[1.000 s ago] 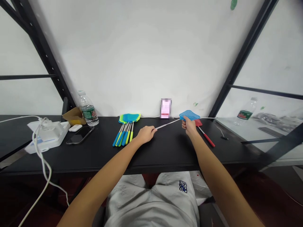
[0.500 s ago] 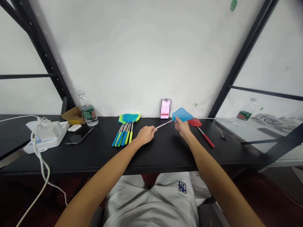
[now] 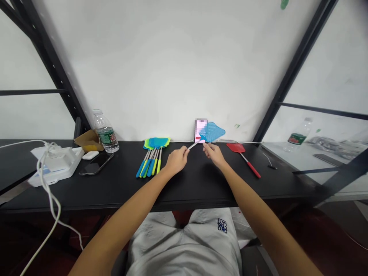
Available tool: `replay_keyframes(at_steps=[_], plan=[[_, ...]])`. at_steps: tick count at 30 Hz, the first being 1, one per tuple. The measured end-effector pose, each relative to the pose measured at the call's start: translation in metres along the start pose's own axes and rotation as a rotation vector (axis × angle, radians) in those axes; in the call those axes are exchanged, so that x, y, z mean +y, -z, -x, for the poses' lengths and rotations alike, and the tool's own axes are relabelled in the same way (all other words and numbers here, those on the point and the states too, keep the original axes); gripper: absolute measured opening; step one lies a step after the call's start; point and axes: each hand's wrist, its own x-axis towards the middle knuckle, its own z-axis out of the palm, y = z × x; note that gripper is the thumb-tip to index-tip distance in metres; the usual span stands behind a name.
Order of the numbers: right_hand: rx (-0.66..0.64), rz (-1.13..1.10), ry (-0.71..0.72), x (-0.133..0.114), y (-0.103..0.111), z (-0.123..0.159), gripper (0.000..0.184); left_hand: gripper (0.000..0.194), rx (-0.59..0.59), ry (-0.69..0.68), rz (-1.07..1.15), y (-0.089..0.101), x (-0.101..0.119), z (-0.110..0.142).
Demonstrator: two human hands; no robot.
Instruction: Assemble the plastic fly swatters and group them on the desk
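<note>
My left hand [image 3: 176, 159] is closed around the handle end of a blue fly swatter [image 3: 214, 132], the grip hidden inside my fingers. The swatter's thin metal shaft points up and right, and its blue mesh head is raised in front of the wall. Just below the head's neck is my right hand [image 3: 214, 154], its fingers curled together and seemingly apart from the swatter. To the left lies a bundle of blue, green and yellow fly swatters [image 3: 152, 157], heads toward the wall. A red fly swatter [image 3: 236, 148] lies by itself at the right.
A lit phone [image 3: 199, 128] leans on the wall, partly behind the blue mesh. On the left are a water bottle [image 3: 107, 134], cardboard box [image 3: 89, 141], dark phone [image 3: 96, 164], white case [image 3: 90, 155] and white power strip [image 3: 61, 168] with cables. A short cable [image 3: 271, 166] lies right.
The blue swatter's head has moved left and up, off the red swatter, and less shaft shows. My right hand has come off the mesh and shifted left toward my left hand.
</note>
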Motion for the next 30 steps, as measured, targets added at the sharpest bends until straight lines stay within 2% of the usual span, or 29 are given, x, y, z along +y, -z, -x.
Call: replay_keyframes(at_steps=[2, 5, 10, 15, 20, 22, 25, 30], plan=[[0.05, 0.181, 0.078, 0.004, 0.01, -0.003, 0.044, 0.031, 0.112, 0.051, 0.014, 0.007, -0.003, -0.003], [0.198, 0.431, 0.09, 0.011, 0.032, -0.011, 0.04, 0.03, 0.267, 0.137, 0.045, 0.017, -0.01, -0.007], [0.438, 0.906, -0.154, 0.014, 0.065, -0.018, 0.028, 0.028, 0.33, 0.249, 0.011, 0.03, -0.029, -0.013], [0.619, 1.075, -0.435, 0.013, 0.077, -0.015, 0.048, 0.03, 0.261, 0.357, -0.057, 0.045, -0.052, -0.018], [0.61, 1.025, -0.644, 0.017, 0.087, -0.017, 0.062, 0.025, 0.053, 0.53, -0.12, 0.054, -0.075, -0.023], [0.577, 0.999, -0.691, 0.017, 0.089, -0.018, 0.066, 0.022, -0.026, 0.59, -0.145, 0.053, -0.083, -0.024], [0.541, 1.0, -0.722, 0.016, 0.089, -0.019, 0.068, 0.018, -0.085, 0.626, -0.172, 0.051, -0.09, -0.024], [0.469, 1.055, -0.719, 0.015, 0.086, -0.018, 0.066, 0.018, -0.063, 0.627, -0.212, 0.047, -0.093, -0.024]])
